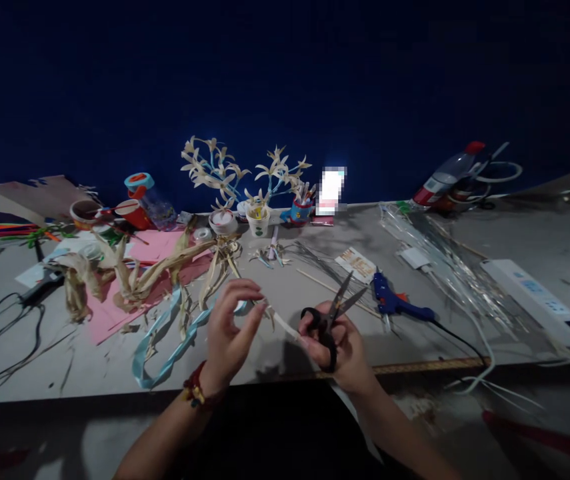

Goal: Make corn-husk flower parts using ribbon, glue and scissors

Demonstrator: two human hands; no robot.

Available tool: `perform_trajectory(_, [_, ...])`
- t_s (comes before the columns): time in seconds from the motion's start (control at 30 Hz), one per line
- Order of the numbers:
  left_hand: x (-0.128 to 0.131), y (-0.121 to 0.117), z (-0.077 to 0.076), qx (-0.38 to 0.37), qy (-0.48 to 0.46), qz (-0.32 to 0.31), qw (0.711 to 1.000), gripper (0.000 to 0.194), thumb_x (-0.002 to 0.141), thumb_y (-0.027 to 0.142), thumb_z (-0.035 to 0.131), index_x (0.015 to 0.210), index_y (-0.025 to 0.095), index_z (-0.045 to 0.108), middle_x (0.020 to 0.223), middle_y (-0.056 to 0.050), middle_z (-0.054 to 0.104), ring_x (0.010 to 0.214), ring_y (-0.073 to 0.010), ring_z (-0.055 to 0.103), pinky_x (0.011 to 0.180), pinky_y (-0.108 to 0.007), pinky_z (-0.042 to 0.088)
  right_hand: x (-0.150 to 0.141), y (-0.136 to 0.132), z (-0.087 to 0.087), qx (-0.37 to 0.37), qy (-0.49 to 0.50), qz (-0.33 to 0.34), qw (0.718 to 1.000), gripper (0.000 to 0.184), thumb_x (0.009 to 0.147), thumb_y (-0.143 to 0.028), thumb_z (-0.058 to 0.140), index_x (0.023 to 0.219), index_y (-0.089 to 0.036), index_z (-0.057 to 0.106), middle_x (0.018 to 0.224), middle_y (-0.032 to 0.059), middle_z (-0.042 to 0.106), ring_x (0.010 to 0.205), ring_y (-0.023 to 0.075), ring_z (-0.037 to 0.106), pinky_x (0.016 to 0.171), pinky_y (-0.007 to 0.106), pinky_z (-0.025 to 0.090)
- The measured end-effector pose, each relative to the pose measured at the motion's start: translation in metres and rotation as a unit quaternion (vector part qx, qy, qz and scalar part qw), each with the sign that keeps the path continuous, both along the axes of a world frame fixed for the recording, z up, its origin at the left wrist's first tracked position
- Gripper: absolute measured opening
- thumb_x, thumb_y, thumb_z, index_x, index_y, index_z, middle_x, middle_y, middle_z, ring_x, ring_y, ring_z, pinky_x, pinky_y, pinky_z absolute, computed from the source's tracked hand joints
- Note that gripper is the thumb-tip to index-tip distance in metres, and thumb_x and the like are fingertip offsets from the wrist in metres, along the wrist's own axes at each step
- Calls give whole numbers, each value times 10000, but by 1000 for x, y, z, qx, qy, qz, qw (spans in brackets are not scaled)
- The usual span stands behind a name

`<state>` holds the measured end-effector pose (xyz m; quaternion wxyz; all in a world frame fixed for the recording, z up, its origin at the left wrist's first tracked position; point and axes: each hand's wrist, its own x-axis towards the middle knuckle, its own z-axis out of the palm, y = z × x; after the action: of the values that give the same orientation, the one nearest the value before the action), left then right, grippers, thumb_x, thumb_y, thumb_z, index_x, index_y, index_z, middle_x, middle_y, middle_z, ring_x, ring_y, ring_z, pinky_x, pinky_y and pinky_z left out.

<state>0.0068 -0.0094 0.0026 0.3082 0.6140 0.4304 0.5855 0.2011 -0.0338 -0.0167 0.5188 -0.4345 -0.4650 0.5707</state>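
A narrow pale strip hangs slightly slanted above the tabletop, close to the middle of its near edge. The left hand pinches the upper end between thumb and fingertips, its other fingers loosely curled; the right hand grips the lower end with thumb and finger while also holding black-handled scissors, blades parted and pointing towards the far edge. For good handling, a light, even pull between both pinches should hold the strip straight without tearing it, and closing the blades while the fingers work would probably be safer, as they stand spread just beside the right fingertips. A blue ribbon loops behind the left hand towards the near edge, where it could snag. Left of it, dried husks lie over pink paper; to the right, a blue glue gun lies near the scissors, its cord worth avoiding. Pale flowers stand along the far edge.
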Motion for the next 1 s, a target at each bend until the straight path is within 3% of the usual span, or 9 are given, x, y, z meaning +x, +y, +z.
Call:
perform_trajectory(0.07, [3,-10,-7,26,-18,52,998,62,902,195,656,873,233,695,885,-50,642,903,-223,599,860,-347,451,-3,-2,-3,-4,16,-33,999,327,714,-307,825,863,-232,544,788,2,660,642,155,586,605,277,485])
perform_trajectory(0.2, [17,-28,-21,-63,-20,-67,996,43,913,204,655,906,207,697,894,-62,659,892,-217,615,805,-318,470,-10,-5,-18,19,40,-73,996,304,736,-295,818,864,-252,545,822,3,669,703,175,623,657,300,503])
perform_trajectory(0.33, [31,-35,-30,-108,-88,-80,987,71,933,213,637,877,192,675,871,-47,631,864,-192,601,787,-292,470,-19,-10,-27,31,61,-92,993,343,727,-300,838,895,-264,541,819,-12,666,697,169,645,649,287,525])
perform_trajectory(0.57, [30,-38,-34,-119,-111,-91,982,93,937,214,632,849,184,638,844,-25,586,838,-167,564,782,-269,443,-25,-14,-18,2,38,-94,995,377,685,-284,861,885,-241,544,783,-17,681,647,134,622,615,236,516])
perform_trajectory(0.77, [20,-35,-39,-182,-162,-79,967,98,920,247,664,857,190,616,845,-5,575,811,-149,536,774,-247,427,-10,-25,-27,-47,-61,27,997,326,754,-415,789,878,-219,560,758,-14,619,668,150,580,626,243,491])
perform_trajectory(0.9, [16,-32,-39,-196,-182,-95,959,88,916,247,674,863,195,627,859,-1,590,826,-144,538,792,-241,422,-1,-38,-37,-69,-121,120,983,404,788,-560,712,794,-213,507,687,-25,532,604,135,509,553,234,430])
perform_trajectory(1.0, [17,-30,-38,-194,-198,-100,956,86,919,242,671,857,197,631,883,-6,600,849,-144,544,804,-240,422,0,-44,-41,-85,-147,148,974,463,781,-637,682,796,-213,496,685,-22,512,599,138,504,539,234,418])
